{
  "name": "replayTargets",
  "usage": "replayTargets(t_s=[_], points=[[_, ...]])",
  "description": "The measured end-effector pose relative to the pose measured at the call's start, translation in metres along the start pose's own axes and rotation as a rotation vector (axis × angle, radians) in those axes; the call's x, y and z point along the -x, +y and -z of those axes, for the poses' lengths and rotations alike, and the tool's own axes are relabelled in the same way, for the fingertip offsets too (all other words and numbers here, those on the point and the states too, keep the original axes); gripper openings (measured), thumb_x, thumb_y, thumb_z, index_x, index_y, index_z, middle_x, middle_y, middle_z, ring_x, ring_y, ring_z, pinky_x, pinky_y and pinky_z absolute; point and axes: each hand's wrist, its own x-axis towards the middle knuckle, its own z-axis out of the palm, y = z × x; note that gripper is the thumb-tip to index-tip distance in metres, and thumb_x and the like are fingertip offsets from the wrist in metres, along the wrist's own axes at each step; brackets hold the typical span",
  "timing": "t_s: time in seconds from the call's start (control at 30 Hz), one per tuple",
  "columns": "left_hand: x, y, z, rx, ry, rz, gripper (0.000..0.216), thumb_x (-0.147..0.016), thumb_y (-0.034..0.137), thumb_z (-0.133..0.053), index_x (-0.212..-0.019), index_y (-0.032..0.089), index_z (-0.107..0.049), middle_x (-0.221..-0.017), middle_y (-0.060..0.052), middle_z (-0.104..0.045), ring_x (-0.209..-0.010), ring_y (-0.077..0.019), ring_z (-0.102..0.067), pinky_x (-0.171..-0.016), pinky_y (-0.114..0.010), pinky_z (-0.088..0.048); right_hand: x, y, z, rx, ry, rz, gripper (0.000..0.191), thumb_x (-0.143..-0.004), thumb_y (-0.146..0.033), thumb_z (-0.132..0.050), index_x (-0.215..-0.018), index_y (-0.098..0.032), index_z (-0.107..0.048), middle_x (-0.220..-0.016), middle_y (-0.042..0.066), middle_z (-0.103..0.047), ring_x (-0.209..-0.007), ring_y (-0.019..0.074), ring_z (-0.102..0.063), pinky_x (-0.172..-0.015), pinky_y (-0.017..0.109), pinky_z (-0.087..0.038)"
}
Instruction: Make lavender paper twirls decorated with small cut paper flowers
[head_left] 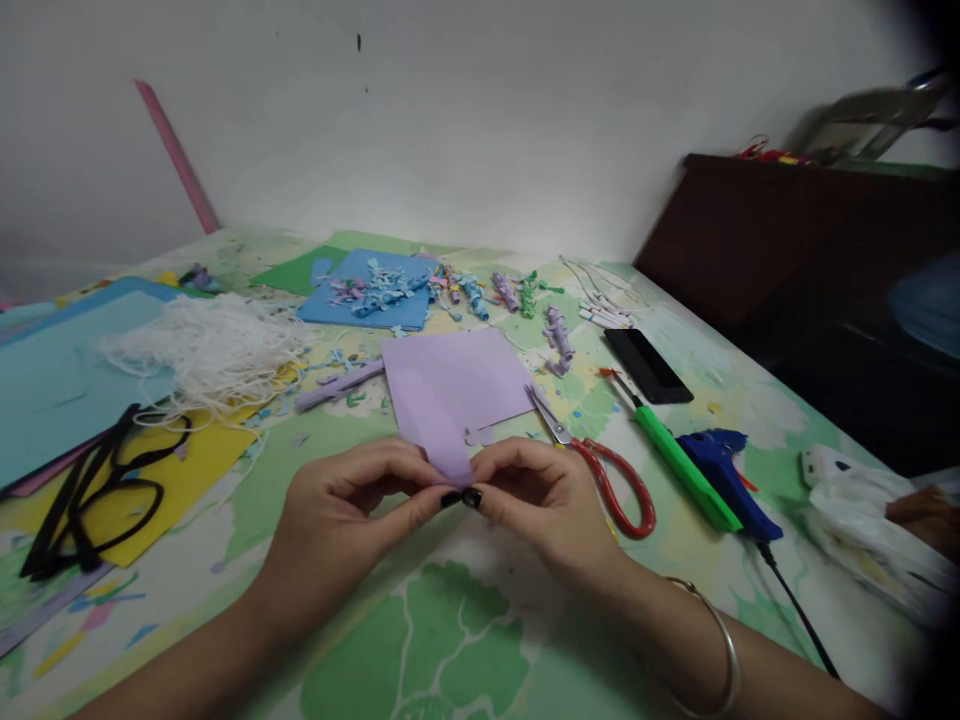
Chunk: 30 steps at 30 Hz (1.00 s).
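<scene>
A narrow purple paper strip (448,445) is pinched at its near end by both my hands. My left hand (360,505) closes on it from the left, and my right hand (536,500) from the right, thumb tips side by side. The strip's far end overlaps a square purple sheet (469,375) lying on the table. Just right of my right hand lie scissors with red handles (619,485), their blades partly open over the sheet's edge. A rolled purple paper tube (339,386) rests left of the sheet.
White yarn (214,350) and black glasses (112,495) lie left. Behind are blue sheets (375,305) with paper scraps and several fringed paper rolls (557,335). To the right are a phone (649,365), a green tool (682,465), a blue glue gun (731,480) and a plastic bag (862,530).
</scene>
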Motion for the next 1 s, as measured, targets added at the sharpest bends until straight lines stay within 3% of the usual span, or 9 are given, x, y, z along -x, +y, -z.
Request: replayTargets(t_s=[0.23, 0.43, 0.8, 1.0], points=[[-0.0007, 0.0008, -0.0031, 0.095, 0.031, 0.182, 0.008, -0.067, 0.019, -0.076, -0.063, 0.021, -0.071, -0.063, 0.0, -0.068, -0.059, -0.0128, -0.063, -0.056, -0.019, -0.052, 0.0006, -0.001, -0.0027, -0.079, 0.031, -0.167, 0.017, -0.062, -0.02, -0.082, -0.068, -0.017, -0.067, -0.067, 0.0, -0.064, -0.061, 0.0102, -0.059, -0.059, 0.023, -0.048], [-0.0016, -0.0008, -0.0066, 0.189, 0.056, 0.317, 0.013, -0.061, 0.021, -0.08, -0.06, 0.019, -0.067, -0.059, 0.001, -0.066, -0.054, -0.0129, -0.062, -0.052, -0.02, -0.052, 0.0008, 0.0021, -0.0038, -0.127, 0.054, -0.216, 0.015, -0.061, -0.016, -0.08, -0.064, -0.016, -0.064, -0.066, 0.0, -0.066, -0.058, 0.0096, -0.059, -0.057, 0.023, -0.047], [0.0, -0.0055, -0.0096, 0.208, 0.084, 0.338, 0.019, -0.061, 0.021, -0.081, -0.069, 0.017, -0.064, -0.063, 0.003, -0.066, -0.058, -0.0107, -0.063, -0.054, -0.017, -0.051, 0.0, 0.0049, -0.0056, -0.212, 0.077, -0.261, 0.019, -0.059, -0.009, -0.074, -0.06, -0.016, -0.056, -0.066, -0.001, -0.065, -0.054, 0.0068, -0.057, -0.054, 0.019, -0.045], [0.0002, -0.0079, -0.0099, 0.255, 0.043, 0.34, 0.028, -0.063, 0.018, -0.079, -0.082, 0.019, -0.059, -0.064, 0.004, -0.065, -0.061, -0.0103, -0.064, -0.057, -0.017, -0.052, -0.0002, 0.003, -0.0049, -0.192, 0.041, -0.258, 0.024, -0.061, -0.008, -0.072, -0.075, -0.018, -0.055, -0.064, -0.005, -0.059, -0.054, 0.0074, -0.059, -0.055, 0.02, -0.047]])
